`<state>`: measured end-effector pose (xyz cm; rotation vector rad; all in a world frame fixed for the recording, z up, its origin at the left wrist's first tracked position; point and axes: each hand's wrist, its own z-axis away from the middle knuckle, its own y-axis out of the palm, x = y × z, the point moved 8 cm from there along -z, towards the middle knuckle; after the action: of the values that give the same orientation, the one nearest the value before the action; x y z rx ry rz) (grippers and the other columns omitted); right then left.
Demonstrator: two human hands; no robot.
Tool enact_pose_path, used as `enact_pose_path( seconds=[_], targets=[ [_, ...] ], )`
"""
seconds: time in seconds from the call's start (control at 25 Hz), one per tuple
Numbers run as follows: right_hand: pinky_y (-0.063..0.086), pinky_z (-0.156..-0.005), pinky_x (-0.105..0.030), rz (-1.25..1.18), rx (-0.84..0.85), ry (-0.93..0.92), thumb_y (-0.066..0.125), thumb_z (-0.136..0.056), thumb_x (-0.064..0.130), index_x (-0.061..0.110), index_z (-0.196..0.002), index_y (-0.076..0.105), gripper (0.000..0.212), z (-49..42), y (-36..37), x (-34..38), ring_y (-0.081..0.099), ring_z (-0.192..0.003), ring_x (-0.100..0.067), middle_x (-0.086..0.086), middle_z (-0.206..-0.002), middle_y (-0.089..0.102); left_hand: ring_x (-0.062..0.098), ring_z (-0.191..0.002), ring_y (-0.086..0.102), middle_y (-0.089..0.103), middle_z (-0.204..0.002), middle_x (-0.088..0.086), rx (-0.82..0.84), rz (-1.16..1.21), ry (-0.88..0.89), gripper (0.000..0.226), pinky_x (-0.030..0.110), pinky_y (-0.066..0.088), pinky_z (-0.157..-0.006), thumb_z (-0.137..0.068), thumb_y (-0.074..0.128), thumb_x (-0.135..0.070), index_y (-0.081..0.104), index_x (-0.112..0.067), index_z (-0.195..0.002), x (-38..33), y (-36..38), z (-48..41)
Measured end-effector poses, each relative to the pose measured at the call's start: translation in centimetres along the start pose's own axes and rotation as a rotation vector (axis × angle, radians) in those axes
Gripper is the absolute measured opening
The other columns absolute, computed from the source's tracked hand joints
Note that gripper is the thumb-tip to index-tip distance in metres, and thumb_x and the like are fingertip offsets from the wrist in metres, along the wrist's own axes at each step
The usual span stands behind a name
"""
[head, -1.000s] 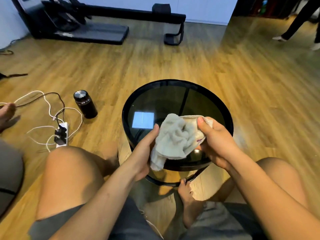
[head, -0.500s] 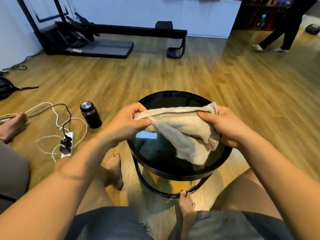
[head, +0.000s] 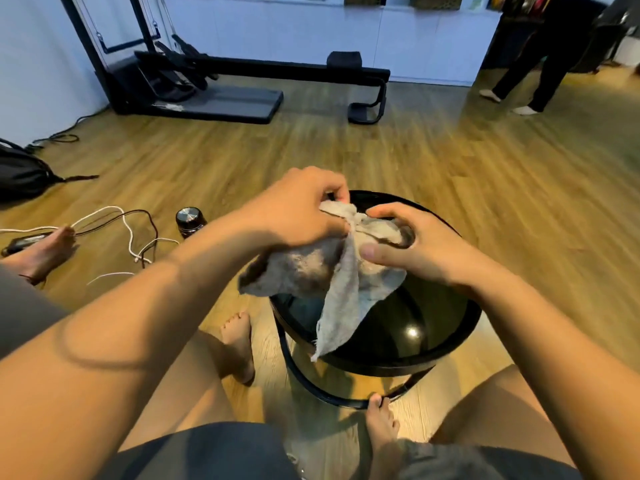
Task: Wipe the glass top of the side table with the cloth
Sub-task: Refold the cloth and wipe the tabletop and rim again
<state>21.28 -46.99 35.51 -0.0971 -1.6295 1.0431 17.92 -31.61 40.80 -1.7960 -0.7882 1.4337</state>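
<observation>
left hand (head: pixel 298 209): raised over table's 10 o'clock edge, fingers pinching cloth (head: pixel 332 271) | right hand (head: pixel 412 244): alongside, thumb and fingers gripping cloth | cloth: bunched, hanging above glass top (head: pixel 415 317)

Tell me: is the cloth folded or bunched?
Bunched: left hand and right hand grip the cloth together; one loose corner hangs over the glass top.

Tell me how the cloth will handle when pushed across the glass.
Probably floppy: the cloth sags in folds below the left hand and right hand, one corner dangling. Likely light, since finger pinches carry it. Fuzzy, it may drag and bunch on the glass top.
</observation>
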Motion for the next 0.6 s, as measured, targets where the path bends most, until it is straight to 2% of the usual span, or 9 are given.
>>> enact_pose_path(
  seconds=[0.04, 0.08, 0.16, 0.24, 0.32, 0.4, 0.48, 0.56, 0.6],
  targets=[
    [0.045, -0.085, -0.020, 0.117, -0.004, -0.072, 0.073, -0.055, 0.077, 0.041, -0.116, 0.053, 0.074, -0.2, 1.2, 1.2, 0.054, -0.104, -0.004, 0.008, -0.112, 0.058, 0.016, -0.081, 0.061, 0.068, -0.085, -0.002, 0.054, -0.101, 0.039, 0.013, 0.035, 0.049, -0.072, -0.080, 0.079, -0.022, 0.067, -0.019, -0.085, -1.0, 0.7, -0.1],
    [0.042, -0.091, -0.026, 0.158, -0.037, -0.154, 0.074, -0.057, 0.073, 0.043, -0.114, 0.052, 0.068, -0.4, 2.1, 2.5, 0.049, -0.111, -0.010, 0.004, -0.115, 0.055, 0.019, -0.082, 0.062, 0.068, -0.084, -0.001, 0.100, -0.178, 0.070, 0.012, 0.040, 0.051, -0.074, -0.079, 0.078, -0.020, 0.067, -0.020, -0.082, -1.8, 1.2, -0.1],
    [0.041, -0.093, -0.029, 0.131, -0.107, -0.279, 0.082, -0.066, 0.045, 0.030, -0.104, 0.060, 0.046, -0.7, 2.8, 4.0, 0.047, -0.112, -0.015, 0.000, -0.115, 0.055, 0.018, -0.079, 0.063, 0.067, -0.078, -0.006, 0.177, -0.247, 0.091, 0.013, 0.044, 0.054, -0.074, -0.076, 0.080, -0.019, 0.068, -0.025, -0.077, -2.5, 1.3, 0.1],
    [0.049, -0.084, -0.037, 0.159, -0.087, -0.295, 0.080, -0.069, 0.020, 0.015, -0.092, 0.064, 0.029, -1.1, 2.9, 3.3, 0.058, -0.095, -0.018, -0.002, -0.100, 0.064, 0.007, -0.077, 0.062, 0.068, -0.076, -0.011, 0.259, -0.265, 0.115, 0.013, 0.033, 0.051, -0.072, -0.078, 0.082, -0.024, 0.071, -0.031, -0.081, -2.4, 1.0, 0.4],
    [0.052, -0.074, -0.046, 0.176, 0.037, -0.238, 0.074, -0.070, 0.009, 0.011, -0.087, 0.059, 0.023, -1.0, 3.5, 1.5, 0.058, -0.075, -0.024, -0.006, -0.082, 0.064, 0.000, -0.076, 0.061, 0.069, -0.075, -0.018, 0.311, -0.269, 0.131, 0.014, 0.017, 0.044, -0.066, -0.078, 0.084, -0.027, 0.073, -0.033, -0.086, -1.7, 0.2, 0.6],
    [0.050, -0.070, -0.044, 0.140, 0.170, -0.166, 0.069, -0.074, 0.004, 0.013, -0.087, 0.059, 0.019, -0.7, 4.0, -0.4, 0.053, -0.067, -0.022, -0.008, -0.075, 0.059, -0.003, -0.074, 0.062, 0.070, -0.077, -0.021, 0.327, -0.228, 0.125, 0.017, 0.013, 0.042, -0.063, -0.076, 0.087, -0.029, 0.073, -0.032, -0.086, -0.6, -0.6, 0.7],
    [0.048, -0.069, -0.045, 0.158, 0.284, -0.112, 0.065, -0.079, 0.005, 0.007, -0.085, 0.063, 0.006, -0.4, 4.6, -2.0, 0.054, -0.069, -0.022, -0.016, -0.077, 0.058, -0.001, -0.070, 0.065, 0.073, -0.082, -0.017, 0.334, -0.097, 0.091, 0.022, 0.011, 0.045, -0.062, -0.073, 0.088, -0.031, 0.073, -0.028, -0.089, 0.7, -0.9, 1.0],
    [0.048, -0.065, -0.043, 0.090, 0.298, -0.052, 0.061, -0.082, 0.012, -0.001, -0.083, 0.063, 0.013, 0.0, 4.8, -3.2, 0.057, -0.071, -0.024, -0.023, -0.082, 0.062, 0.004, -0.066, 0.068, 0.076, -0.083, -0.007, 0.334, 0.071, 0.021, 0.031, 0.014, 0.050, -0.061, -0.067, 0.086, -0.039, 0.074, -0.024, -0.091, 2.4, -0.9, 1.3],
    [0.045, -0.060, -0.038, -0.001, 0.261, -0.004, 0.058, -0.082, 0.014, 0.002, -0.078, 0.062, 0.013, 0.1, 4.5, -3.9, 0.054, -0.067, -0.020, -0.018, -0.076, 0.061, 0.006, -0.065, 0.069, 0.077, -0.081, -0.004, 0.332, 0.131, -0.020, 0.033, 0.016, 0.052, -0.059, -0.064, 0.084, -0.041, 0.074, -0.023, -0.090, 3.4, -0.7, 1.4]
  ],
)
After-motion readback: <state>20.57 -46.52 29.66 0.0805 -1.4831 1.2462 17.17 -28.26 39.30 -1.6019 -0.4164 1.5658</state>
